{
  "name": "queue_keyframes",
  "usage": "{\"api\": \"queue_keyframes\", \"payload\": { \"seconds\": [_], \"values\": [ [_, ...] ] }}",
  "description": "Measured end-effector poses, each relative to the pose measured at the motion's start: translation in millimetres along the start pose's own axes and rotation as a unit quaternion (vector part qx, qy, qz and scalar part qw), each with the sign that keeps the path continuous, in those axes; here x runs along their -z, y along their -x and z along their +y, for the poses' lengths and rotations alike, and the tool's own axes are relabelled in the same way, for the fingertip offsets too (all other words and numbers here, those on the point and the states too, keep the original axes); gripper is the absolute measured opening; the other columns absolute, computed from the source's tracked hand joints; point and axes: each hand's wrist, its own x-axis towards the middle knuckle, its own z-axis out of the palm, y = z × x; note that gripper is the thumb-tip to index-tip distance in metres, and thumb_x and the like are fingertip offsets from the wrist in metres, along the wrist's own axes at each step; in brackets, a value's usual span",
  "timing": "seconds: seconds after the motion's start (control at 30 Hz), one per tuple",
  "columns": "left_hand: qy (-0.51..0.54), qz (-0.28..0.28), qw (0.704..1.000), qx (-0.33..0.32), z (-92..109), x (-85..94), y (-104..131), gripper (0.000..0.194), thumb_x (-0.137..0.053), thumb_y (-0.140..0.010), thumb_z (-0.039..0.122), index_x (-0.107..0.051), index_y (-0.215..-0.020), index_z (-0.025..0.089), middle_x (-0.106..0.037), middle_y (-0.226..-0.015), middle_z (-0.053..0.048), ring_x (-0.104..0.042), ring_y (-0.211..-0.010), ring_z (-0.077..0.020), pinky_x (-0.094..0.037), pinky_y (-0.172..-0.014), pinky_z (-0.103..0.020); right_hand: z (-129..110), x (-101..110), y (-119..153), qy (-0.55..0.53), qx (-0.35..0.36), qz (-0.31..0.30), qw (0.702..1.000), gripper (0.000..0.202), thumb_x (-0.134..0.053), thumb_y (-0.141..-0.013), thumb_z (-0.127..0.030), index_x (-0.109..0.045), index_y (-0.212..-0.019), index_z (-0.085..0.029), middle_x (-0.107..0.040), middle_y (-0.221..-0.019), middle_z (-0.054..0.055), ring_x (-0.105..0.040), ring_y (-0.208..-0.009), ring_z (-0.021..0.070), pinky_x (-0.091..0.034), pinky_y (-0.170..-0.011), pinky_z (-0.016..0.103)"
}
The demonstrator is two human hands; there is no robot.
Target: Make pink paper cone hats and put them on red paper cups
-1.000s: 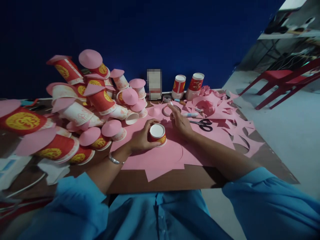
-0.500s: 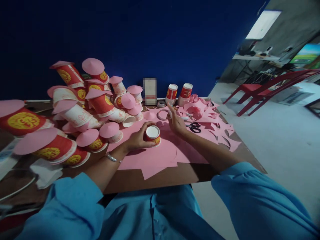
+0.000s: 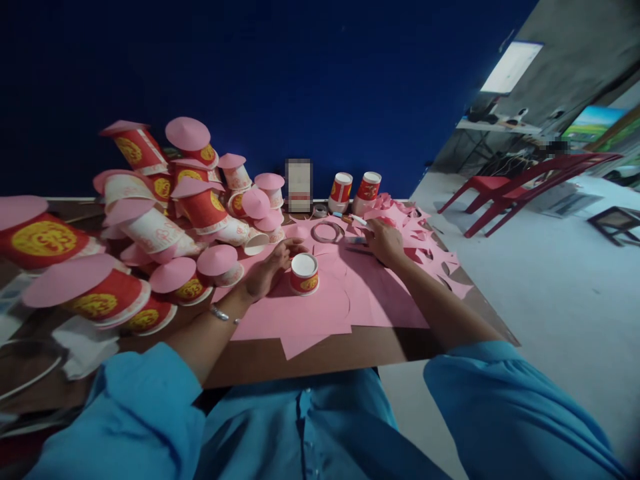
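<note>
A red paper cup (image 3: 305,285) with a yellow print and white rim stands upside down on pink paper (image 3: 310,317). Close to its left side is my left hand (image 3: 271,268), its fingers loosely bent and apart, not gripping the cup. My right hand (image 3: 386,241) reaches over the tools and paper scraps right of the middle, fingers bent down and closed. What they hold is partly hidden. A white stick-like object (image 3: 359,220) shows at its fingertips, and a dark blade lies just beneath. A roll of tape (image 3: 327,231) lies between the hands.
Several cups with pink cone tops (image 3: 219,261) are heaped on the left. Two cup stacks (image 3: 342,190) stand at the back before a blue wall (image 3: 280,80). Pink paper scraps (image 3: 450,263) cover the table's right side. A red chair (image 3: 520,190) stands on the floor beyond.
My left hand has let go of the cup and drawn slightly left. My right hand has moved right and down onto the tools, covering the scissors' handles. The cup stays in place.
</note>
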Motion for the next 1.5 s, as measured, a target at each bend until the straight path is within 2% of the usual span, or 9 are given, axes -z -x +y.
{"api": "queue_keyframes", "payload": {
  "seconds": [0.17, 0.27, 0.5, 0.67, 0.8, 0.97, 1.13, 1.3, 1.5],
  "values": [
    [-0.025, 0.072, 0.997, -0.014, 0, 0.9, -3, 0.062, -0.072, -0.086, 0.07, -0.072, -0.118, 0.017, -0.074, -0.116, -0.012, -0.066, -0.11, -0.0245, -0.05, -0.1, -0.036, 6, 1, -4, -0.008, 0.0, -0.036, 0.999, 0.031, -0.066, -0.095, -0.035, -0.073, -0.122, -0.021, -0.075, -0.124, 0.013, -0.068, -0.11, 0.0305, -0.049, -0.082, 0.033],
    [-0.026, 0.094, 0.995, -0.019, 1, 2.0, -4, 0.058, -0.074, -0.086, 0.067, -0.072, -0.116, 0.017, -0.074, -0.115, -0.011, -0.067, -0.109, -0.0236, -0.052, -0.1, -0.036, 11, 2, -8, -0.004, -0.03, -0.027, 0.999, 0.028, -0.06, -0.098, -0.034, -0.074, -0.117, -0.019, -0.076, -0.119, 0.014, -0.069, -0.107, 0.0302, -0.048, -0.08, 0.033],
    [-0.03, 0.109, 0.993, -0.026, 3, -0.4, -5, 0.054, -0.077, -0.086, 0.062, -0.071, -0.115, 0.017, -0.075, -0.111, -0.011, -0.068, -0.105, -0.0239, -0.053, -0.099, -0.039, 23, 11, -13, 0.002, -0.086, 0.002, 0.996, 0.03, -0.05, -0.1, -0.031, -0.074, -0.112, -0.019, -0.077, -0.115, 0.014, -0.07, -0.102, 0.028, -0.046, -0.075, 0.031],
    [-0.03, 0.114, 0.993, -0.032, 0, 4.8, -6, 0.048, -0.076, -0.088, 0.058, -0.072, -0.113, 0.018, -0.074, -0.109, -0.008, -0.068, -0.104, -0.0211, -0.053, -0.099, -0.036, 21, 4, -10, -0.006, -0.06, -0.016, 0.998, 0.026, -0.056, -0.097, -0.03, -0.075, -0.112, -0.02, -0.078, -0.113, 0.012, -0.07, -0.1, 0.0271, -0.047, -0.076, 0.03],
    [-0.028, 0.13, 0.991, -0.029, 0, 5.2, -5, 0.052, -0.08, -0.083, 0.061, -0.072, -0.111, 0.018, -0.074, -0.105, -0.007, -0.068, -0.101, -0.0209, -0.053, -0.097, -0.036, 15, -1, -9, -0.012, -0.035, -0.036, 0.999, 0.022, -0.062, -0.093, -0.027, -0.076, -0.108, -0.02, -0.078, -0.111, 0.012, -0.071, -0.099, 0.0274, -0.049, -0.076, 0.03],
    [-0.036, 0.135, 0.99, -0.027, 3, 1.0, -5, 0.052, -0.081, -0.081, 0.061, -0.072, -0.108, 0.018, -0.074, -0.104, -0.007, -0.068, -0.1, -0.0219, -0.053, -0.095, -0.037, 13, 2, -12, -0.001, -0.046, -0.032, 0.998, 0.027, -0.055, -0.098, -0.027, -0.074, -0.113, -0.017, -0.077, -0.116, 0.016, -0.07, -0.104, 0.0299, -0.051, -0.081, 0.033],
    [-0.032, 0.14, 0.989, -0.026, 3, 0.3, -6, 0.052, -0.082, -0.08, 0.062, -0.072, -0.107, 0.019, -0.074, -0.103, -0.007, -0.068, -0.099, -0.021, -0.053, -0.095, -0.037, 13, 3, -11, 0.001, -0.023, -0.058, 0.998, 0.022, -0.066, -0.091, -0.027, -0.076, -0.11, -0.021, -0.078, -0.115, 0.011, -0.071, -0.103, 0.0274, -0.05, -0.079, 0.029],
    [-0.036, 0.145, 0.989, -0.025, 3, -0.1, -6, 0.05, -0.082, -0.08, 0.061, -0.072, -0.105, 0.019, -0.074, -0.102, -0.006, -0.068, -0.097, -0.0202, -0.053, -0.094, -0.036, 14, 2, -13, 0.018, -0.066, -0.034, 0.997, 0.031, -0.053, -0.099, -0.028, -0.075, -0.118, -0.018, -0.077, -0.117, 0.015, -0.072, -0.105, 0.0287, -0.051, -0.083, 0.032],
    [-0.045, 0.139, 0.989, -0.029, 4, -0.9, -6, 0.05, -0.079, -0.083, 0.061, -0.071, -0.108, 0.018, -0.074, -0.103, -0.007, -0.068, -0.096, -0.0203, -0.054, -0.091, -0.035, 18, 4, -25, 0.029, -0.084, -0.035, 0.995, 0.029, -0.055, -0.096, -0.026, -0.077, -0.113, -0.017, -0.078, -0.117, 0.016, -0.073, -0.105, 0.0291, -0.051, -0.084, 0.033]
  ]
}}
